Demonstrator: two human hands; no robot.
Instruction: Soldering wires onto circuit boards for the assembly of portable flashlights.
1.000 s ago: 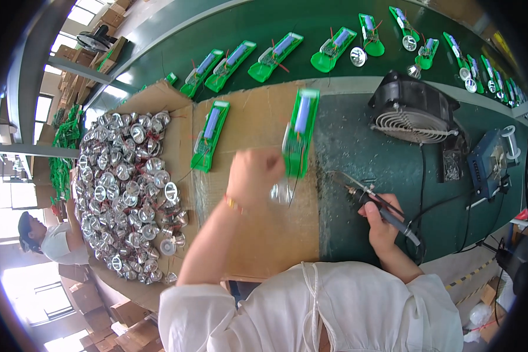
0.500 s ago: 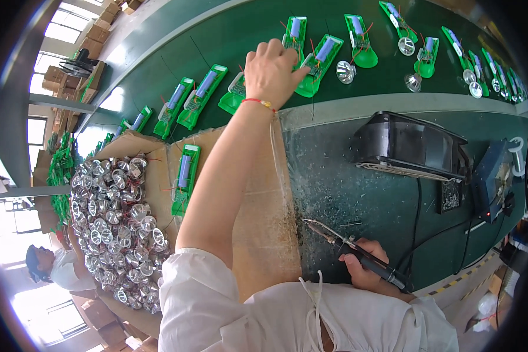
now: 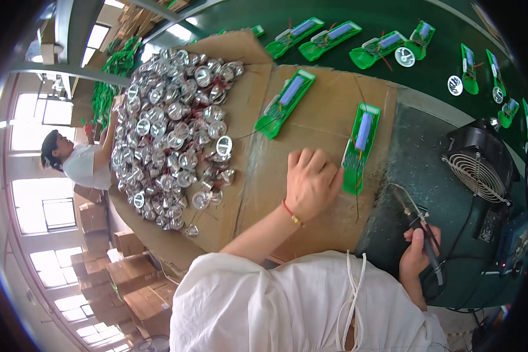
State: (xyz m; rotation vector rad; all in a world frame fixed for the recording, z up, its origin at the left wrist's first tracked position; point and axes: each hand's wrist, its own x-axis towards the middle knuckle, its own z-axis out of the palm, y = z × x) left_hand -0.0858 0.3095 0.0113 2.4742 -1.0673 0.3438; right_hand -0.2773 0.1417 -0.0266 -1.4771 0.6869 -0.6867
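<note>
My left hand (image 3: 312, 182) is over the cardboard sheet (image 3: 302, 220), its fingers curled and their tips hidden. Its thumb comes close to a green plastic torch housing (image 3: 361, 149) holding a blue battery cell, a small circuit board and thin wires; contact cannot be made out. Farther left lies a similar housing (image 3: 286, 104), tilted on the cardboard. My right hand (image 3: 415, 253) is closed around the dark handle of a soldering iron (image 3: 431, 249), with a thin curved metal piece along its front. Its front end hovers above the green tabletop, right of the nearer housing.
A heap of shiny reflector cups (image 3: 170, 141) with wires covers the cardboard's left side. More green housings (image 3: 333, 40) line the far bench, some with reflectors. A black fan (image 3: 481, 164) and a blue box-shaped unit (image 3: 513, 246) stand at right. Another person (image 3: 82, 158) is at far left.
My left hand has come back from the far row to the cardboard. A second housing now lies beside it. My view has swung left. The right hand keeps hold of the soldering iron.
</note>
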